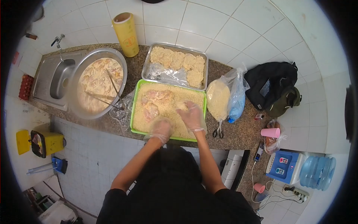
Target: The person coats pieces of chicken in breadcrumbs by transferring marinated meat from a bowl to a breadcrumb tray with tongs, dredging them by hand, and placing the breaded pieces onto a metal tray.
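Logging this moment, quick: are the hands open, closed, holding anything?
Left hand: at the crumbs; open or closed, can't tell.
Right hand: fingers curved over the crumbs; grip can't be told.

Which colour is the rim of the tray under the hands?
The tray's rim is bright green, clearest in the head view.

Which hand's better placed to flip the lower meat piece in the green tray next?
Probably the left hand: it's right by the lower meat piece, while the right hand is farther off, at the crumbs.
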`<control>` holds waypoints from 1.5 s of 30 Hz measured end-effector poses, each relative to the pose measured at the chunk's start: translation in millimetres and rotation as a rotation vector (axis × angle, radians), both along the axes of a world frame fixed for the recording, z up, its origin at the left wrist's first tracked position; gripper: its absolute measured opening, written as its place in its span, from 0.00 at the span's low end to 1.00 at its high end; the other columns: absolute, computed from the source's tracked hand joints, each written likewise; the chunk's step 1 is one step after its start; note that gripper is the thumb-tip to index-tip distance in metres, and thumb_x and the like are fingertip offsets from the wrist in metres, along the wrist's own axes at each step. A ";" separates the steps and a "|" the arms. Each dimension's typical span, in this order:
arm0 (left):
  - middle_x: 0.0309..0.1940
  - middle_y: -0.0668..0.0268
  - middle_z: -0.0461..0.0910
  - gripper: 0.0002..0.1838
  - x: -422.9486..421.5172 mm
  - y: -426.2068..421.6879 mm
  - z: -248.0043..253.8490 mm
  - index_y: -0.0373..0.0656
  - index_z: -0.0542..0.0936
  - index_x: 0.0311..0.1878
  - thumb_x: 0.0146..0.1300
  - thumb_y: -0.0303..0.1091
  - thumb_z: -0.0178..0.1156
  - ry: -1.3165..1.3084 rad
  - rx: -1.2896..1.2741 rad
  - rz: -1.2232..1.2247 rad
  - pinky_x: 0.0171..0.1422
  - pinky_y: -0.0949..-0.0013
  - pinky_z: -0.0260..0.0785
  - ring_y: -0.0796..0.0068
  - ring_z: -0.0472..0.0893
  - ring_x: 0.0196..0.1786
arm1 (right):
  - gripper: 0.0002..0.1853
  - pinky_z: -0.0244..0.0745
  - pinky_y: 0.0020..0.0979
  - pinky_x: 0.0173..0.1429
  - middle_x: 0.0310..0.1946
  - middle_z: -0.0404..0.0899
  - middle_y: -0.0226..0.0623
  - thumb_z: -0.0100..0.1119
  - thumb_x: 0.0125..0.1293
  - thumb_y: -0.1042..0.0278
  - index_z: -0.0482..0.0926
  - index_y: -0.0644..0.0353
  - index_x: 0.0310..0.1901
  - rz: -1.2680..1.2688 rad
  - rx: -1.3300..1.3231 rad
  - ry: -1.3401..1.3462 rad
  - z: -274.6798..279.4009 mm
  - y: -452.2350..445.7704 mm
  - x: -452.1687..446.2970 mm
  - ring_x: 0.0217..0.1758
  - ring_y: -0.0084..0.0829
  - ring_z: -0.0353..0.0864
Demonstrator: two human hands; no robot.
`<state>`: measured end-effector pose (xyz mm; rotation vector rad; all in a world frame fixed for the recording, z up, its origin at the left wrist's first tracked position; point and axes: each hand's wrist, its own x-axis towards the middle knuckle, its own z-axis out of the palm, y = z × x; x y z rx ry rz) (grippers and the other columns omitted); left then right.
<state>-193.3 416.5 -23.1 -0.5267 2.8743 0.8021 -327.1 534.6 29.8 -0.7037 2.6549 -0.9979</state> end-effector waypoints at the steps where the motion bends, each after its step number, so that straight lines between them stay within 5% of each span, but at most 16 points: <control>1: 0.34 0.45 0.85 0.19 0.9 0.4 -2.6 0.36 0.87 0.34 0.68 0.44 0.57 0.002 0.001 -0.012 0.48 0.46 0.78 0.43 0.86 0.39 | 0.44 0.81 0.43 0.56 0.41 0.86 0.61 0.79 0.53 0.49 0.74 0.77 0.63 0.049 0.055 -0.005 17.4 -1.5 3.0 0.49 0.54 0.87; 3: 0.34 0.44 0.85 0.19 -0.2 1.0 -7.7 0.37 0.87 0.34 0.68 0.45 0.58 0.014 0.006 -0.029 0.47 0.46 0.78 0.43 0.86 0.39 | 0.43 0.81 0.43 0.56 0.39 0.85 0.60 0.80 0.52 0.49 0.75 0.74 0.62 0.059 0.161 0.120 15.8 2.1 5.8 0.48 0.55 0.87; 6: 0.38 0.43 0.85 0.18 -10.4 7.2 -37.6 0.36 0.86 0.40 0.67 0.43 0.58 0.062 0.080 -0.208 0.46 0.45 0.78 0.43 0.86 0.39 | 0.42 0.80 0.45 0.56 0.40 0.84 0.60 0.80 0.50 0.49 0.77 0.69 0.62 -0.040 0.354 0.314 -78.7 21.2 18.1 0.49 0.56 0.86; 8: 0.41 0.42 0.85 0.18 -15.6 14.6 -23.5 0.34 0.85 0.45 0.67 0.41 0.57 0.073 0.085 -0.240 0.48 0.45 0.77 0.42 0.86 0.40 | 0.43 0.79 0.46 0.59 0.45 0.84 0.59 0.80 0.49 0.49 0.76 0.67 0.63 -0.092 0.531 0.203 -144.2 20.8 18.7 0.53 0.55 0.85; 11: 0.39 0.41 0.84 0.19 -26.0 21.9 -50.4 0.33 0.81 0.53 0.67 0.36 0.55 0.223 -0.152 -0.264 0.47 0.47 0.78 0.43 0.86 0.43 | 0.43 0.78 0.46 0.63 0.51 0.84 0.57 0.77 0.53 0.53 0.73 0.67 0.67 0.007 0.422 -0.310 -136.9 33.1 -14.5 0.56 0.54 0.84; 15: 0.40 0.41 0.85 0.17 -32.5 21.7 -85.8 0.34 0.82 0.54 0.66 0.33 0.56 0.465 -0.402 -0.060 0.49 0.49 0.79 0.45 0.87 0.45 | 0.31 0.79 0.46 0.60 0.49 0.85 0.59 0.71 0.59 0.60 0.77 0.65 0.63 0.081 0.144 -0.197 -55.8 23.7 -24.3 0.53 0.56 0.85; 18: 0.46 0.43 0.85 0.16 -36.8 11.4 -40.1 0.33 0.85 0.47 0.64 0.33 0.55 -0.021 -0.104 -0.340 0.50 0.46 0.77 0.41 0.86 0.44 | 0.24 0.80 0.46 0.56 0.44 0.86 0.60 0.69 0.61 0.62 0.82 0.60 0.58 0.145 0.133 0.003 -50.9 15.2 -33.4 0.49 0.57 0.86; 20: 0.45 0.44 0.85 0.14 -47.3 2.0 -29.5 0.36 0.85 0.45 0.64 0.33 0.55 -0.076 -0.100 -0.358 0.48 0.46 0.77 0.43 0.86 0.44 | 0.19 0.81 0.46 0.53 0.41 0.86 0.58 0.69 0.61 0.62 0.86 0.57 0.53 0.072 0.237 0.087 -47.2 0.6 -37.1 0.46 0.56 0.86; 23: 0.42 0.46 0.85 0.13 -59.0 -16.6 4.7 0.40 0.85 0.44 0.63 0.33 0.55 0.018 -0.132 -0.270 0.45 0.48 0.76 0.45 0.85 0.42 | 0.12 0.83 0.45 0.46 0.36 0.87 0.53 0.67 0.61 0.61 0.90 0.54 0.43 -0.061 0.242 0.163 -149.4 -16.8 -38.4 0.40 0.55 0.87; 26: 0.35 0.54 0.82 0.09 -91.9 -30.0 3.9 0.44 0.82 0.43 0.61 0.33 0.58 0.191 -0.359 -0.151 0.41 0.51 0.73 0.52 0.83 0.39 | 0.09 0.82 0.44 0.40 0.31 0.87 0.49 0.64 0.62 0.62 0.91 0.54 0.35 -0.010 0.212 0.091 -188.3 -12.7 -45.7 0.35 0.50 0.88; 29: 0.34 0.61 0.79 0.09 -115.1 -20.2 0.7 0.50 0.80 0.45 0.63 0.34 0.57 0.249 -0.603 -0.096 0.40 0.52 0.70 0.59 0.80 0.38 | 0.10 0.81 0.47 0.42 0.31 0.86 0.51 0.61 0.64 0.62 0.89 0.55 0.37 0.057 0.079 -0.066 -134.3 -0.4 -58.5 0.36 0.53 0.87; 33: 0.39 0.64 0.78 0.09 -113.3 -19.1 -48.3 0.54 0.81 0.46 0.65 0.34 0.57 0.348 -0.792 -0.244 0.43 0.50 0.68 0.62 0.79 0.44 | 0.12 0.81 0.42 0.42 0.31 0.87 0.46 0.63 0.65 0.58 0.90 0.54 0.41 -0.241 -0.001 -0.225 -76.4 23.3 -33.9 0.35 0.46 0.89; 35: 0.37 0.66 0.77 0.13 -122.9 -15.3 -53.0 0.53 0.81 0.50 0.63 0.34 0.58 0.272 -0.769 -0.282 0.49 0.47 0.69 0.62 0.79 0.47 | 0.13 0.82 0.34 0.40 0.27 0.88 0.41 0.65 0.66 0.57 0.90 0.55 0.44 -0.318 0.030 -0.184 -64.5 39.2 -11.3 0.33 0.34 0.91; 41: 0.39 0.66 0.75 0.12 -170.6 0.2 -56.7 0.53 0.82 0.48 0.61 0.34 0.59 0.489 -0.443 -0.492 0.51 0.52 0.68 0.63 0.77 0.49 | 0.14 0.80 0.31 0.40 0.26 0.86 0.39 0.64 0.69 0.58 0.88 0.59 0.47 -0.398 -0.118 -0.432 -52.1 65.1 19.4 0.30 0.27 0.88; 44: 0.39 0.66 0.75 0.09 -190.0 1.2 -77.0 0.54 0.82 0.44 0.60 0.34 0.58 0.471 -0.380 -0.575 0.49 0.54 0.66 0.63 0.77 0.48 | 0.16 0.81 0.41 0.45 0.37 0.87 0.52 0.63 0.67 0.55 0.88 0.55 0.48 -0.408 -0.138 -0.489 -45.4 75.9 24.3 0.41 0.49 0.89; 45: 0.39 0.67 0.76 0.09 -190.1 0.1 -83.3 0.54 0.82 0.43 0.60 0.34 0.58 0.443 -0.361 -0.593 0.49 0.54 0.66 0.63 0.77 0.48 | 0.16 0.81 0.41 0.45 0.37 0.87 0.51 0.63 0.67 0.55 0.88 0.55 0.48 -0.429 -0.160 -0.532 -45.9 77.7 25.6 0.41 0.49 0.89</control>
